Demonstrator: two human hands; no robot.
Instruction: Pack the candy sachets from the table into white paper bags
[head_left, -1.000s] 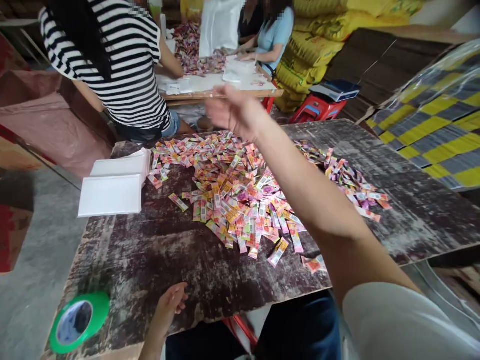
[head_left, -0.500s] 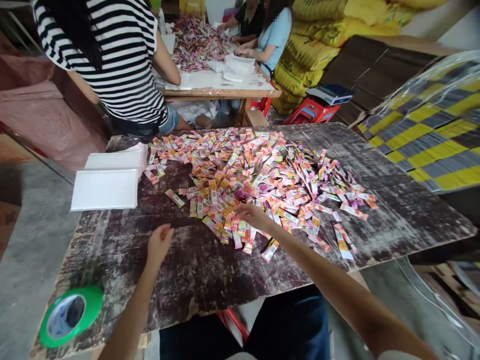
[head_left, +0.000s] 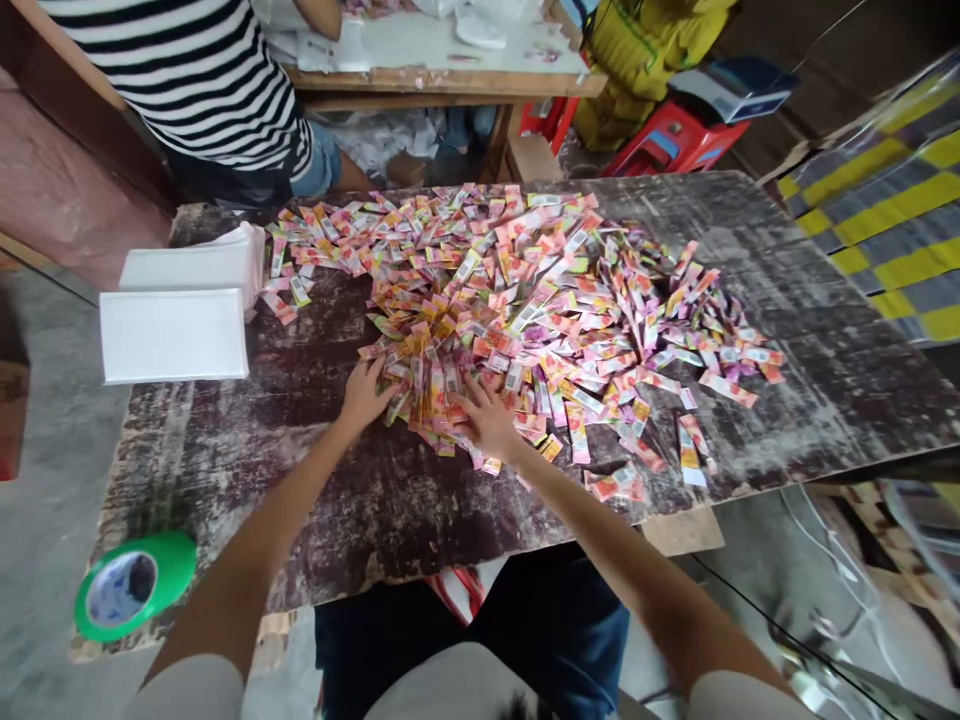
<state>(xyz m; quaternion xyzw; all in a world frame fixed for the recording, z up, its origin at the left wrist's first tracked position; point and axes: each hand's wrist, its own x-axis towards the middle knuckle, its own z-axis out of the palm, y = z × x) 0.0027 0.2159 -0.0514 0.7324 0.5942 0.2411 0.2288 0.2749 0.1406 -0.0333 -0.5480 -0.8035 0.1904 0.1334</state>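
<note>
A wide heap of small stick sachets (head_left: 540, 290), pink, orange, yellow and purple, is spread over the dark worn table. At the heap's front left edge, my left hand (head_left: 366, 396) rests with its fingers apart against the sachets. My right hand (head_left: 487, 418) lies palm down on the near side of the heap, fingers spread. Between the two hands several sachets stand bunched roughly side by side. Closer to the table's front edge, a small clump of sachets (head_left: 616, 484) lies to the right of my right forearm.
White flat bags (head_left: 174, 335) are stacked at the table's left edge. Green tape (head_left: 169, 572) lies at the front left corner. Beyond the table are a person in a striped top (head_left: 202, 80), another table (head_left: 450, 82) and a red stool (head_left: 679, 135).
Both hands have come together at the near side of the heap, their fingers now spread on the sachets. A small clump now lies near the front edge. The view has tilted down.
</note>
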